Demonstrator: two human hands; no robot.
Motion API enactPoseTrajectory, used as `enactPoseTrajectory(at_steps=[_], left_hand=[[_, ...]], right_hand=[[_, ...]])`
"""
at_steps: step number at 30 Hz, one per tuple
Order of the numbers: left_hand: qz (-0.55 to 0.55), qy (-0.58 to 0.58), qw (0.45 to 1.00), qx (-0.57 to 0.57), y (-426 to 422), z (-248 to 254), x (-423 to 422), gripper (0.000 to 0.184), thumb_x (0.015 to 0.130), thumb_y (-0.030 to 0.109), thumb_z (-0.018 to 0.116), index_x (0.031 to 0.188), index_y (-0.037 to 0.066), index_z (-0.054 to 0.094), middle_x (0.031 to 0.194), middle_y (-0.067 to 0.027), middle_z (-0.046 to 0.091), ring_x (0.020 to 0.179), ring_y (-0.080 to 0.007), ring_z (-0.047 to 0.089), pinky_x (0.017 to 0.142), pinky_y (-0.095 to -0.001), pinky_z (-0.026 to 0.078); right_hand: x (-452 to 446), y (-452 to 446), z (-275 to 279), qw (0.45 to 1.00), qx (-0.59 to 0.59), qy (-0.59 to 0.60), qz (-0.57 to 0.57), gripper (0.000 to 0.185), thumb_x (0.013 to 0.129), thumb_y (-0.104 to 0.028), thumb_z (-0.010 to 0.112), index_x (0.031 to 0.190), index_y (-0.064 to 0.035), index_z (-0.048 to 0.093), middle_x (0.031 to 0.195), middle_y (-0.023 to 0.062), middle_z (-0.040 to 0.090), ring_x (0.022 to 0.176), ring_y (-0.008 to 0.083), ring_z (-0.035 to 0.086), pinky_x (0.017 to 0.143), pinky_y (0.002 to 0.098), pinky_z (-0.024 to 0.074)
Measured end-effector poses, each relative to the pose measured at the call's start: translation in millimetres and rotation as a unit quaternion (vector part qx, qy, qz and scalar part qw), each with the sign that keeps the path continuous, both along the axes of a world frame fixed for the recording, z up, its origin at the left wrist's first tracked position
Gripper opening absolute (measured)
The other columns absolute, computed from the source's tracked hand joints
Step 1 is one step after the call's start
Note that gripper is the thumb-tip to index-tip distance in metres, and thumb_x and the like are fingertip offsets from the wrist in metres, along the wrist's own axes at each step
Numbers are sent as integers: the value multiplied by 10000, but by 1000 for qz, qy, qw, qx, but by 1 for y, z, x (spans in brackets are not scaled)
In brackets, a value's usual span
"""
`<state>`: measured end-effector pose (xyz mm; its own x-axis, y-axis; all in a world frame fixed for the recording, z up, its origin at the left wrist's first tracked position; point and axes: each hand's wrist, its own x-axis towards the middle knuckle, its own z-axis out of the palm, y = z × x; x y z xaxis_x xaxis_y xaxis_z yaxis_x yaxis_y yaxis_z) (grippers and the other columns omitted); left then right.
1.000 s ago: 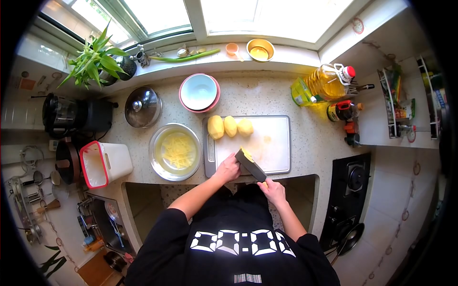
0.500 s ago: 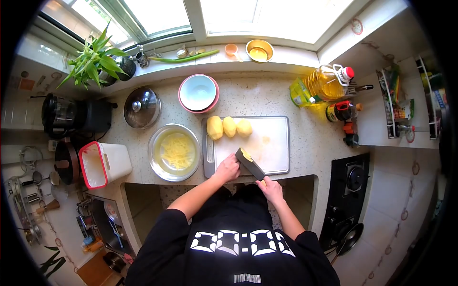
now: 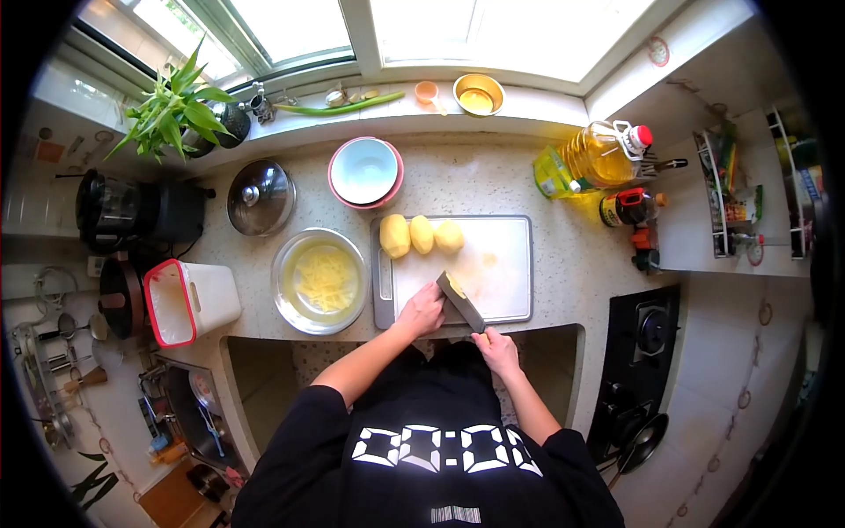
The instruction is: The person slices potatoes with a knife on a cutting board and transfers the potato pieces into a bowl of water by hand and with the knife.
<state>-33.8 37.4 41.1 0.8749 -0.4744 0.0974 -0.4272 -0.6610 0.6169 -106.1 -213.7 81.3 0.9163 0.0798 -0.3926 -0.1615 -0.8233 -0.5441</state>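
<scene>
On the white cutting board point(image 3: 506, 264) with a grey rim, a dark-bladed kitchen knife point(image 3: 464, 305) stands at a slant. My right hand point(image 3: 499, 350) is closed round its handle at the near edge. Beside the blade's far part, my left hand point(image 3: 422, 311) has its fingers curled on a potato, mostly hidden by the hand and blade. Yellow cut potato point(image 3: 454, 284) shows against the blade's right side. Three peeled potatoes point(image 3: 422, 236) lie in a row at the board's back left. Left of the board, a metal bowl point(image 3: 280, 304) holds pale potato strips point(image 3: 324, 278) in liquid.
Stacked bowls point(image 3: 365, 169) and a glass-lidded pot point(image 3: 260, 198) stand behind the metal bowl. At the far left is a red-rimmed white bin point(image 3: 211, 299). An oil bottle point(image 3: 603, 156) and a sauce bottle point(image 3: 623, 208) are at right, near a black stove point(image 3: 635, 361).
The knife and both hands have shifted very slightly. The view has moved a little; the potatoes and bowls keep their places.
</scene>
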Motion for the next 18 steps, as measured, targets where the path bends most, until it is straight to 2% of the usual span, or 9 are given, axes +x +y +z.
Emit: enactPoseTrajectory(at_steps=[3,7,10,13,15,18], left_hand=[[2,-25,1000,2,0,0,-1,408,740,125,698,1104,-61,696,1193,-201,636,1217,-347,578,1176,-416,397],[-20,49,995,80,-1,-2,-1,426,730,162,724,1099,-49,713,1207,-196,645,1248,-331,570,1179,-414,395],[-22,50,994,90,-1,1,-2,426,729,174,729,1096,-41,717,1215,-190,648,1268,-321,563,1187,-410,389],[-20,21,996,84,-2,-2,-3,414,740,177,723,1094,-38,716,1230,-185,644,1275,-320,561,1194,-407,382],[-14,1,997,82,-3,-3,-1,415,749,182,719,1101,-40,713,1248,-184,639,1281,-320,558,1199,-407,378],[-35,66,992,98,-2,-4,-1,437,765,181,711,1139,-45,704,1296,-187,624,1301,-318,550,1207,-411,369]], right_hand=[[4,0,7,1000,-18,3,10,508,966,-553,640,814,-72,585,712,226,664,712,449,683,596,526,521],[5,0,9,998,-50,6,27,528,955,-608,620,852,-90,605,719,216,688,730,444,700,626,538,541],[7,0,13,998,-55,-3,30,497,960,-560,644,818,-87,590,711,215,676,702,432,691,589,525,522],[9,-2,15,999,-32,22,18,511,955,-589,633,851,-89,621,726,214,686,734,436,699,629,523,539],[10,-3,17,999,-16,30,12,492,963,-551,643,814,-84,598,708,202,677,703,417,697,605,504,532],[12,-6,18,1000,-12,22,18,483,969,-523,646,795,-76,593,698,198,671,677,401,692,593,483,528]])
